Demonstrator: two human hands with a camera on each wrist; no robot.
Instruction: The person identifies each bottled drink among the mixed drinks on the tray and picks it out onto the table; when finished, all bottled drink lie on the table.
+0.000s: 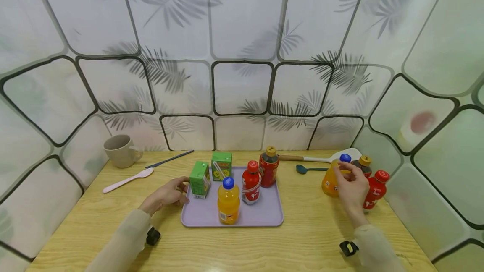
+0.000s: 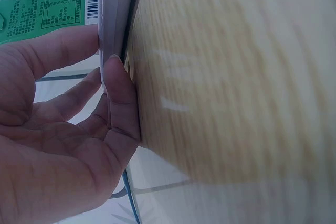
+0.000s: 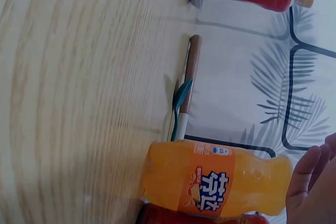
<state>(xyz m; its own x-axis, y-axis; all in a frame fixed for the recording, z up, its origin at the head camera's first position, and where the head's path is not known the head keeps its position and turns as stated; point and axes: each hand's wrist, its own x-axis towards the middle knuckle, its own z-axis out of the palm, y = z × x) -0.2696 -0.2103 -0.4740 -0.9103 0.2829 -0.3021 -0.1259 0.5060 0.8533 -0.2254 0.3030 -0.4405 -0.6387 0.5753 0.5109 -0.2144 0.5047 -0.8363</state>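
Tray, lilac, one: flat on the wooden table, in front of the person. Its load: two green cartons, one at the left edge, one at the back; one orange-drink bottle, blue cap, at the front; one red-capped bottle; one gold-capped bottle by the back right corner. All upright.

Left hand, one: pinching the tray's left rim, one finger tucked along the underside, beside the nearer carton.

Right hand, one: fingers bent, close by the neck of a second orange bottle, right of the tray and well apart from it. Whether the fingertips grasp the neck or only hover, I cannot tell.

Neighbours: a dark bottle with gold top and a red bottle, crowded beside the second orange one. Behind: a teal spoon and a white spatula with wooden handle.

Handling notes, my judgement: the neck wants a firm pinch below the cap, and a straight lift would spare the crowded neighbours a knock. The left hand does best holding the rim level; tipping it could topple the tall bottles. The tray's front right corner offers the roomiest standing place.
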